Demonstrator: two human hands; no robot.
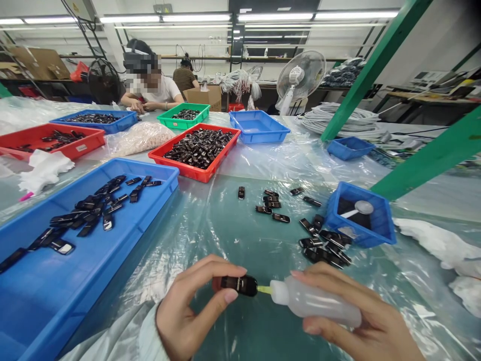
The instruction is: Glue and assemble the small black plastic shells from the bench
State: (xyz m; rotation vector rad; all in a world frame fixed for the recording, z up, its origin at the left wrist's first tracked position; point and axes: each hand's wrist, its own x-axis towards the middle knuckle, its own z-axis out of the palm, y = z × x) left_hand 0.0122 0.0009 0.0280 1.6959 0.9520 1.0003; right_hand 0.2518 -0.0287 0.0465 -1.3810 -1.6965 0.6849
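Note:
My left hand (pixel 199 301) pinches a small glossy black plastic casing (pixel 246 286) between thumb and fingers, just above the table. In my right hand (pixel 349 311) lies a white squeeze bottle (pixel 319 301), tipped sideways with its thin yellowish nozzle pointing left. The nozzle tip meets the right end of the casing; whether it goes inside I cannot tell. Beyond my right hand, several similar black casings (pixel 326 245) lie in a loose pile, and others (pixel 272 200) are scattered farther back on the green, plastic-covered table (pixel 210 225).
At left a long blue tray (pixel 150 220) holds several black casings. A small blue bin (pixel 361 235) with a white spoon (pixel 363 208) and dark contents stands at right. Red trays (pixel 203 175), a green tray (pixel 184 123) and a green post (pixel 424 165) are farther off. A co-worker (pixel 150 85) sits opposite.

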